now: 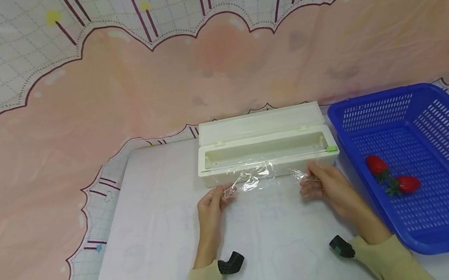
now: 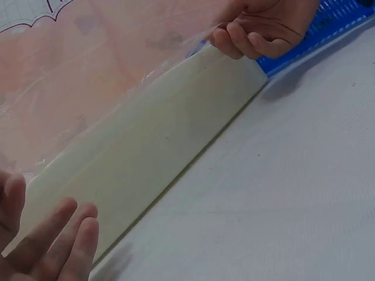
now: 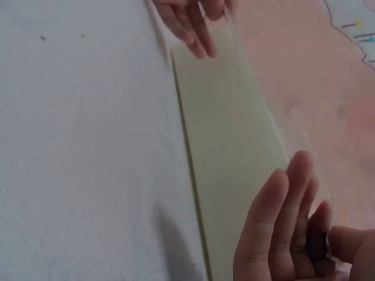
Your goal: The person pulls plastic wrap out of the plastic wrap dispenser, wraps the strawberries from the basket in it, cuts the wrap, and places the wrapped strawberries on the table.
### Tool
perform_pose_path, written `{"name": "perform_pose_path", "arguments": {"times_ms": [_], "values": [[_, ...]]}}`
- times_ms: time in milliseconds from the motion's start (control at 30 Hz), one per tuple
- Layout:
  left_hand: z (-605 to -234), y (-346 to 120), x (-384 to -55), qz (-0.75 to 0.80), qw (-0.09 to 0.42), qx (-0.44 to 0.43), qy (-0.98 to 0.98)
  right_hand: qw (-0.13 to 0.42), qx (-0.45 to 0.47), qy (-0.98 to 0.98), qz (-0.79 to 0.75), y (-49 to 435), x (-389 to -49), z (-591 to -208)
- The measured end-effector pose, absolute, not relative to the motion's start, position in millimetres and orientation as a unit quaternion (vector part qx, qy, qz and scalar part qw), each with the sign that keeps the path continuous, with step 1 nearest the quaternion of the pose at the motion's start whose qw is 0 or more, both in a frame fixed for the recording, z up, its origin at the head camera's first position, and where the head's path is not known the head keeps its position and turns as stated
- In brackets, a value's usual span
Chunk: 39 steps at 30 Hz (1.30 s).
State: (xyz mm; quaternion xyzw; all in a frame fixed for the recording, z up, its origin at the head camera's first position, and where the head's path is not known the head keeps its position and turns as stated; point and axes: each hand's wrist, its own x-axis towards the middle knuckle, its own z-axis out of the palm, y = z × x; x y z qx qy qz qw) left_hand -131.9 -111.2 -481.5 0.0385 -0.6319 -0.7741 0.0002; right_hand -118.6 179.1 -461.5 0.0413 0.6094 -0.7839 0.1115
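Observation:
A sheet of clear plastic wrap (image 1: 253,177) stretches between my two hands, in front of a cream wrap dispenser box (image 1: 268,170) whose lid (image 1: 260,124) stands raised at the back. By its left corner my left hand (image 1: 212,210) pinches the film between thumb and forefinger. My right hand (image 1: 327,187) pinches the right corner the same way, its other fingers loosely bent. A green slide cutter (image 1: 332,148) sits at the right end of the box's front edge. In the left wrist view the film (image 2: 140,88) shows as a faint, creased edge above the box front.
To the right stands a blue plastic basket (image 1: 441,244) holding two strawberries, one lying farther back (image 1: 376,164) and the other strawberry (image 1: 409,184) nearer. A white cloth (image 1: 150,253) covers the table. A patterned pink curtain (image 1: 130,91) hangs behind.

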Motion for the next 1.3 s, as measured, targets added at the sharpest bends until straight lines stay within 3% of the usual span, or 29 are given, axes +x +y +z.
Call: {"name": "perform_pose_path", "arguments": {"times_ms": [333,700,967,1300], "values": [[-480,-112,-130,-0.741,0.038,0.035,-0.669,0.023,0.031,0.686,-0.727,179,-111,-465],[-477,-118,-122,-0.753,0.045,-0.024,-0.657,0.060,-0.027,0.595,-0.801,182,-102,-462],[-478,-125,-115,-0.775,0.000,-0.111,-0.623,0.142,-0.081,0.510,-0.845,191,-98,-462],[-484,-130,-113,-0.798,-0.030,-0.188,-0.572,0.174,-0.212,0.422,-0.864,197,-97,-473]]}}
